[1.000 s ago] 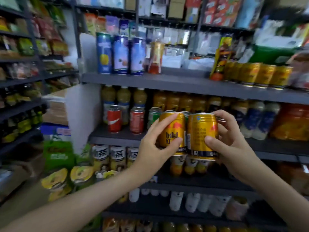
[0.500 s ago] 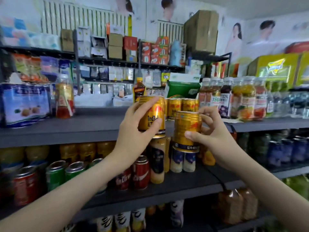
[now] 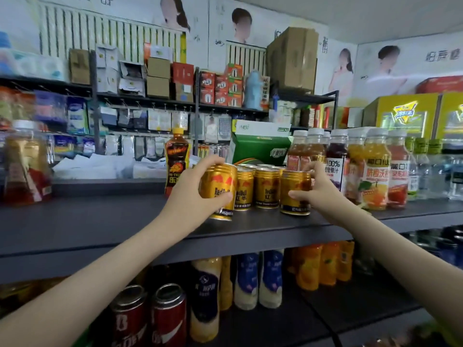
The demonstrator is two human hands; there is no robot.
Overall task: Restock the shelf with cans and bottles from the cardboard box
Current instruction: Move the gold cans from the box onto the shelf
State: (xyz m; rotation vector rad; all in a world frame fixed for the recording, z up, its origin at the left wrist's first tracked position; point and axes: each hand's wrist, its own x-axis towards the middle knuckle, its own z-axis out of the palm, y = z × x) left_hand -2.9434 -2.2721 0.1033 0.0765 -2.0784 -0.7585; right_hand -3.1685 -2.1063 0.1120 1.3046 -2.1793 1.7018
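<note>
Both hands were up at the top shelf (image 3: pixel 100 221), a gold can in each. The left hand (image 3: pixel 195 194) had fingers curled over the rim and thumb across the label of the left can (image 3: pixel 221 189), which leaned a little at nine o'clock of the standing gold cans (image 3: pixel 266 187). The right hand (image 3: pixel 319 196) pinched the right can (image 3: pixel 295 194), thumb in front and fingers round the back, at three o'clock of that same group, with the juice bottles (image 3: pixel 375 171) just beyond. Whether either base had met the board, I could not tell. This was the placing step, by my reading. Next call: square both cans upright, ease them toward twelve o'clock into line with the row, then let go without nudging the neighbours or the dark bottle (image 3: pixel 176 166) at ten o'clock. The cardboard box holding the stock was nowhere I could pick out
</note>
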